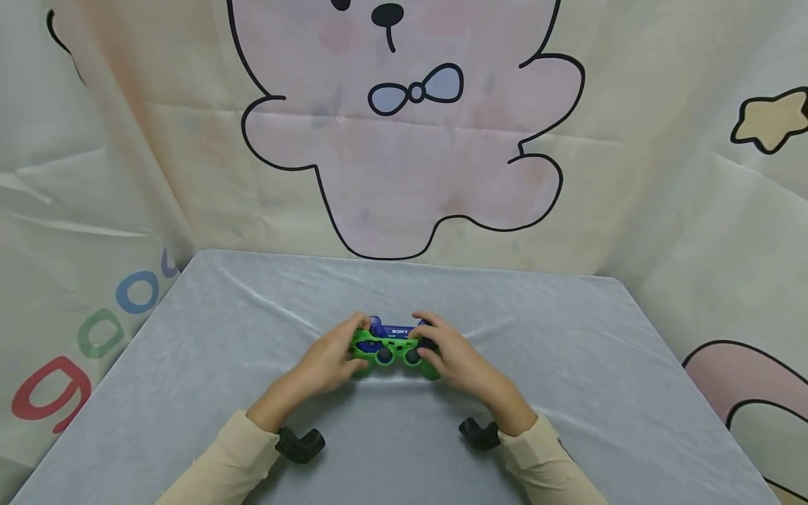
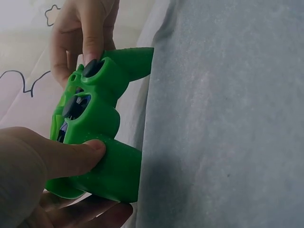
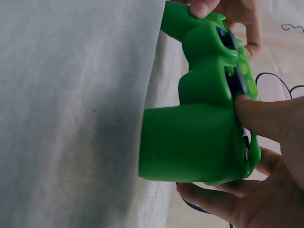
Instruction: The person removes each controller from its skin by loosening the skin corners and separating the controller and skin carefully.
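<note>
A blue game controller [image 1: 396, 332] marked SONY, partly covered by a green silicone sleeve [image 1: 399, 346], is between both hands over the middle of the table. The left hand [image 1: 330, 354] grips its left end, thumb on the green left grip in the left wrist view and fingers beneath. At the other end, the right hand [image 1: 456, 354] holds it, thumb beside the right stick and fingers around the side and under. In the right wrist view the green sleeve [image 3: 190, 142] wraps the grips, whose ends meet the cloth. The sticks [image 2: 76, 107] poke through round openings.
A grey-blue cloth [image 1: 391, 442] covers the table. Behind it hangs a pale curtain [image 1: 202, 140] with a cartoon bear, and side curtains bear printed letters and a star. A black wrist device [image 1: 301, 447] sits by the left cuff, another wrist device [image 1: 480, 434] by the right.
</note>
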The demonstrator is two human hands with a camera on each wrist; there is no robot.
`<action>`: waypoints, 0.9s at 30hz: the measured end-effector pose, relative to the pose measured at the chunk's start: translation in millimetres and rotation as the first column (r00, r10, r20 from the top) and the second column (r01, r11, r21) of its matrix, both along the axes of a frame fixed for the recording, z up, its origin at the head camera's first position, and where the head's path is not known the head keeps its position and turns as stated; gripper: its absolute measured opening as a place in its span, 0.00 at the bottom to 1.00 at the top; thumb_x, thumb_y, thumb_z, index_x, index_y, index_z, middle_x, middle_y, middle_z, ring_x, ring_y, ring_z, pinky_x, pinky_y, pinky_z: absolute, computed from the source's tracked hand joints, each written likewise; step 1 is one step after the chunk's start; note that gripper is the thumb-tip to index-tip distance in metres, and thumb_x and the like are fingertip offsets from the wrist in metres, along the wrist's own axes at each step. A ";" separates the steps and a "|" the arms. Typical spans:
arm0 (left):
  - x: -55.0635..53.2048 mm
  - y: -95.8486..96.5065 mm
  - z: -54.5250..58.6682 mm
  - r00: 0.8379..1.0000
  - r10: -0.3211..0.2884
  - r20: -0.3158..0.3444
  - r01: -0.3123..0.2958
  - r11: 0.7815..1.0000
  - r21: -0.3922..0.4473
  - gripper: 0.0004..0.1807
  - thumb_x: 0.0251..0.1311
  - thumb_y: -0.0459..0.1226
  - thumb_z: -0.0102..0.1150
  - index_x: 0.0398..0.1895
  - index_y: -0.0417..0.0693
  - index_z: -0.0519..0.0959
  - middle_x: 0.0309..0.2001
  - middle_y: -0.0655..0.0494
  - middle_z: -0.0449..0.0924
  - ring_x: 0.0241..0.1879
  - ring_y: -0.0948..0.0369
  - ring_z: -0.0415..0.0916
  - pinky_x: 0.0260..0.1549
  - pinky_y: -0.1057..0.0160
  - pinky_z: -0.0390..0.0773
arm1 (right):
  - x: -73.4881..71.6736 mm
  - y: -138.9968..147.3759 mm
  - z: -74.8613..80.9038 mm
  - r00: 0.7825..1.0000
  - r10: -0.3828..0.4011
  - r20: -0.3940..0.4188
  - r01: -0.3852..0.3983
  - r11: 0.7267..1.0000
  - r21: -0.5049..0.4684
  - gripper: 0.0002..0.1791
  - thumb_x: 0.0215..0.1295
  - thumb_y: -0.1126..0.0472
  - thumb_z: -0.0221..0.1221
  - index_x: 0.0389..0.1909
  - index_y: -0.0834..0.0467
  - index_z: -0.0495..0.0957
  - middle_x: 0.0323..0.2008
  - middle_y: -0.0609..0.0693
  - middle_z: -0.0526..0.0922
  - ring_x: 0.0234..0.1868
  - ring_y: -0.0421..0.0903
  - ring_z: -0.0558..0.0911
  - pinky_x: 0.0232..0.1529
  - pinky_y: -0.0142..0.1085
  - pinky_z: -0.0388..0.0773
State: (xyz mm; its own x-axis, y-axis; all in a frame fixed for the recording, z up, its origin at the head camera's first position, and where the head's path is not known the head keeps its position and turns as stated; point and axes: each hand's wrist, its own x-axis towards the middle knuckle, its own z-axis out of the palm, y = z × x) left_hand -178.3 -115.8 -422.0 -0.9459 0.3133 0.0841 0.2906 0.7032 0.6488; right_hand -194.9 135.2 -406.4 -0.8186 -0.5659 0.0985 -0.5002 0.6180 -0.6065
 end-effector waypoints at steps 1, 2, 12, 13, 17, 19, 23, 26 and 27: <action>0.1 0.2 0.1 1.000 -0.003 -0.002 0.003 1.000 -0.002 0.28 0.54 0.33 0.74 0.53 0.56 0.69 0.54 0.54 0.80 0.55 0.54 0.78 0.56 0.47 0.79 | 0.1 -0.6 0.1 1.000 0.007 -0.018 -0.007 1.000 0.004 0.11 0.71 0.68 0.60 0.50 0.56 0.81 0.73 0.60 0.67 0.73 0.62 0.68 0.67 0.58 0.71; 0.1 0.4 0.1 1.000 -0.007 -0.004 0.007 1.000 -0.002 0.28 0.54 0.32 0.74 0.53 0.56 0.68 0.53 0.54 0.80 0.54 0.55 0.77 0.56 0.47 0.79 | 0.1 -1.2 -0.2 0.999 0.011 -0.035 -0.011 1.000 0.002 0.10 0.70 0.68 0.60 0.49 0.56 0.81 0.73 0.60 0.68 0.73 0.62 0.68 0.67 0.58 0.71; 0.0 -2.5 -1.9 1.000 -0.011 0.006 0.011 1.000 0.009 0.27 0.56 0.32 0.73 0.52 0.56 0.68 0.53 0.54 0.79 0.54 0.56 0.77 0.55 0.48 0.78 | -2.4 -7.0 -15.1 0.993 0.010 -0.114 -0.028 0.988 -0.149 0.03 0.69 0.69 0.60 0.39 0.58 0.78 0.61 0.58 0.78 0.64 0.58 0.75 0.62 0.54 0.74; 0.2 -2.5 -1.8 1.000 -0.010 0.013 0.010 1.000 0.008 0.27 0.56 0.32 0.72 0.52 0.56 0.68 0.53 0.54 0.79 0.54 0.56 0.76 0.56 0.48 0.78 | -2.5 -6.5 -16.6 0.996 0.016 -0.087 -0.031 0.984 -0.175 0.03 0.71 0.69 0.58 0.39 0.59 0.78 0.61 0.59 0.77 0.64 0.58 0.74 0.62 0.52 0.74; -0.2 -2.4 -1.2 0.999 0.000 0.038 -0.001 1.000 0.013 0.26 0.57 0.32 0.72 0.52 0.57 0.67 0.52 0.55 0.78 0.53 0.57 0.76 0.55 0.49 0.79 | -3.2 -3.2 -19.2 0.998 0.060 0.028 -0.051 0.964 -0.262 0.02 0.74 0.67 0.55 0.41 0.60 0.77 0.64 0.61 0.73 0.64 0.57 0.72 0.59 0.43 0.74; -0.9 -2.3 -1.1 0.999 0.009 0.039 -0.009 1.000 0.012 0.26 0.57 0.31 0.72 0.52 0.58 0.67 0.51 0.56 0.78 0.51 0.58 0.76 0.54 0.50 0.79 | -3.8 -1.6 -18.4 0.992 0.087 0.090 -0.057 0.954 -0.293 0.02 0.73 0.67 0.56 0.41 0.60 0.77 0.66 0.62 0.70 0.64 0.58 0.70 0.59 0.40 0.74; -2.6 -2.5 -1.7 0.999 0.013 0.039 -0.013 1.000 0.021 0.27 0.56 0.31 0.72 0.51 0.58 0.67 0.49 0.57 0.77 0.49 0.58 0.75 0.51 0.52 0.78 | -4.4 -0.3 -16.2 0.989 0.100 0.113 -0.070 0.967 -0.244 0.07 0.67 0.65 0.65 0.42 0.57 0.76 0.69 0.61 0.67 0.66 0.58 0.67 0.60 0.42 0.73; -3.2 -3.3 -2.4 0.999 0.012 0.038 -0.013 1.000 0.026 0.27 0.56 0.30 0.71 0.51 0.57 0.67 0.49 0.56 0.77 0.49 0.58 0.74 0.51 0.51 0.78 | -4.4 -2.3 -16.1 0.994 0.084 0.065 -0.071 0.981 -0.180 0.14 0.61 0.65 0.70 0.42 0.55 0.75 0.69 0.59 0.67 0.67 0.58 0.66 0.62 0.50 0.72; -3.4 -3.8 -3.0 0.999 0.015 0.039 -0.016 1.000 0.025 0.27 0.56 0.30 0.71 0.52 0.57 0.67 0.50 0.55 0.77 0.50 0.57 0.75 0.51 0.50 0.79 | -4.4 -3.4 -16.5 0.997 0.074 0.037 -0.067 0.985 -0.156 0.15 0.60 0.65 0.71 0.42 0.54 0.75 0.69 0.59 0.68 0.68 0.58 0.65 0.63 0.51 0.70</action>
State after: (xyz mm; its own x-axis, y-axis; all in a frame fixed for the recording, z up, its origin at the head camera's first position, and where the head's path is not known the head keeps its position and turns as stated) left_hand -181.7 -119.6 -425.0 -0.9532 0.2972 0.0551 0.2544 0.6905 0.6772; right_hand -199.3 131.8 -422.9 -0.7824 -0.6031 0.1553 -0.5111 0.4793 -0.7135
